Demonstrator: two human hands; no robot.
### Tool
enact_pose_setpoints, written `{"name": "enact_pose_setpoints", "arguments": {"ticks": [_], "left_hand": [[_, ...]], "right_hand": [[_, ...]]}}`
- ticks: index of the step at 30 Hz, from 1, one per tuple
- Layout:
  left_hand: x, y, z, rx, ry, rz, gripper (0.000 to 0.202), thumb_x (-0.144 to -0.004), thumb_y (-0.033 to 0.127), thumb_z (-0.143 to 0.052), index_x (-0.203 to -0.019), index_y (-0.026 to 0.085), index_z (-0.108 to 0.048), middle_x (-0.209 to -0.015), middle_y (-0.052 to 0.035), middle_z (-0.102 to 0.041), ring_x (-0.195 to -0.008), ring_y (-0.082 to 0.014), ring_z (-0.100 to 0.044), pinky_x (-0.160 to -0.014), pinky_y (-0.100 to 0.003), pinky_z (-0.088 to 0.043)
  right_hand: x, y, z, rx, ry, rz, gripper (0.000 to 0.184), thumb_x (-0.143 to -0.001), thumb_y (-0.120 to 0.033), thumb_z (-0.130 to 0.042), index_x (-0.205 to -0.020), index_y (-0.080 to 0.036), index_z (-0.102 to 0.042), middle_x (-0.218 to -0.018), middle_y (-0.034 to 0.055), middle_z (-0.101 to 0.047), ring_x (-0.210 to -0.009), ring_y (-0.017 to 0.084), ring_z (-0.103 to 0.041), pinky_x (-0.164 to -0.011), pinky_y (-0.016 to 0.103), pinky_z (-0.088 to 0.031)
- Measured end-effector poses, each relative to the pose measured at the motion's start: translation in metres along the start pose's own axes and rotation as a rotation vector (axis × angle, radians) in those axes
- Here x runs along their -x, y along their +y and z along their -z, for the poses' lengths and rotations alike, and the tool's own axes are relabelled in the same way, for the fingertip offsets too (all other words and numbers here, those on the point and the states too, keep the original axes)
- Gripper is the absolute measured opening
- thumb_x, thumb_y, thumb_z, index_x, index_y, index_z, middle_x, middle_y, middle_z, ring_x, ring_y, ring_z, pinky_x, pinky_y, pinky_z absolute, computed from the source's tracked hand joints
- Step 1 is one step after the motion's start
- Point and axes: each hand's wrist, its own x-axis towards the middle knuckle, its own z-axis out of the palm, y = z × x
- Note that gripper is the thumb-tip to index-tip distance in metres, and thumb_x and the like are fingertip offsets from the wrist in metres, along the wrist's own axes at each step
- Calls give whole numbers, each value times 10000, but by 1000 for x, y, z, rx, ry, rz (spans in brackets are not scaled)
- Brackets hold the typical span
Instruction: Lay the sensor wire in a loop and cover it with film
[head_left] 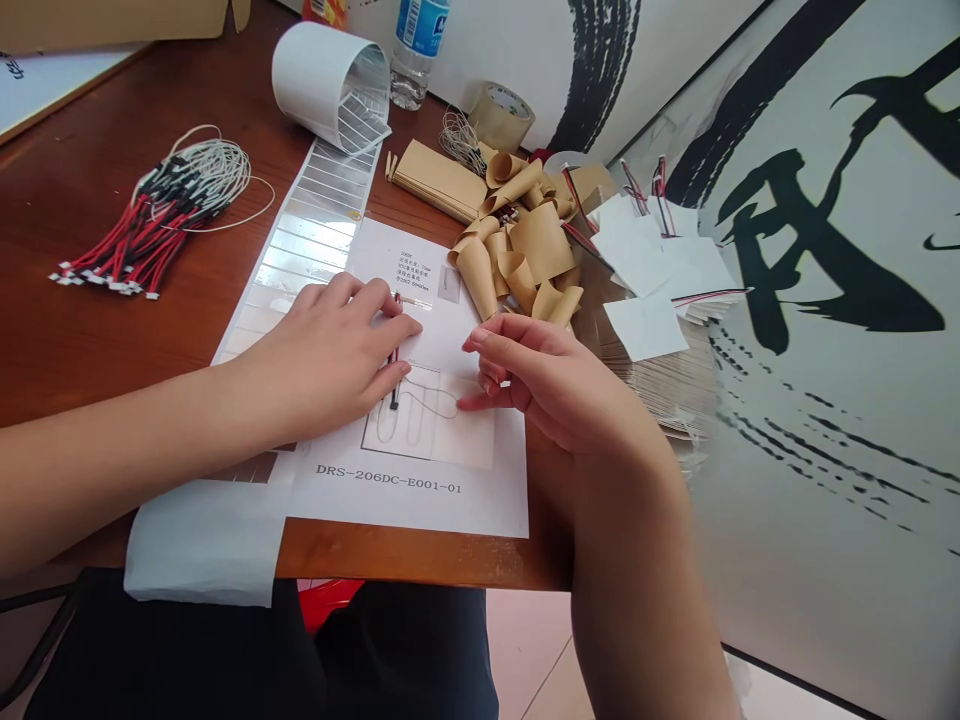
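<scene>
My left hand (341, 340) lies with fingers apart over a printed sheet (480, 505), its thumb and fingertips near a thin cable (394, 402) with red and black leads and a dark sleeve. From the sleeve a thin pale wire (431, 408) runs in a loose curve over a pale square pad (465, 430) and a printed outline. My right hand (551, 375) is raised at the sheet's right side, thumb and index finger brought together. Whatever they pinch is too small to make out. A lower fingertip of that hand touches down near the wire's bend.
A bundle of cables (176, 205) lies at left. A silver-striped strip (300, 245) unrolls from a roll (315, 85) under the sheet. Behind are curled brown papers (517, 240), tape (502, 115) and a bottle (416, 50). White pads (645, 325) with leads are stacked at right.
</scene>
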Motion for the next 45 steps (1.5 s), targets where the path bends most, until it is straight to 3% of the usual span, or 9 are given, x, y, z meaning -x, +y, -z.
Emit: {"name": "enact_pose_setpoints", "arguments": {"ticks": [12,21,30,38,45], "left_hand": [[0,-1,-1,-1,3,-8,482,-1027,427,-403,-1418,255,-627,-1404,-141,-571,-1243,-373,-514,-1048,-576,-449],[0,0,0,1,7,-9,479,-1027,417,-413,-1413,239,-632,-1384,-142,-574,-1240,-384,-512,-1041,-586,-453],[0,0,0,-1,1,-18,497,-1028,425,-399,-1424,228,-625,-1397,-156,-571,-1256,-389,-507,-1057,-597,-449],[0,-2,-1,4,13,-19,477,-1030,421,-418,-1417,238,-629,-1384,-145,-570,-1246,-386,-515,-1038,-588,-460],[-1,-1,-1,-8,2,-11,472,-1033,434,-429,-1426,253,-619,-1381,-140,-571,-1250,-378,-519,-1059,-580,-456]], "right_hand": [[-1,-1,0,10,6,-4,404,-750,-519,-882,-873,-209,-654,-772,-39,-496,-695,108,-525,-753,317,-629],[3,-7,-4,-96,-25,-13,459,-650,-518,-950,-811,-190,-671,-730,-45,-477,-683,104,-473,-737,332,-651],[7,-8,-13,-158,-216,6,393,-705,-475,-929,-784,-183,-679,-718,-59,-501,-639,74,-455,-747,302,-636],[6,-6,-9,-267,-276,123,311,-813,-446,-860,-820,-184,-693,-640,-76,-436,-606,73,-470,-694,261,-613],[8,-5,-2,-58,-97,180,284,-823,-438,-853,-840,-202,-696,-760,-30,-525,-717,96,-502,-718,232,-586]]}}
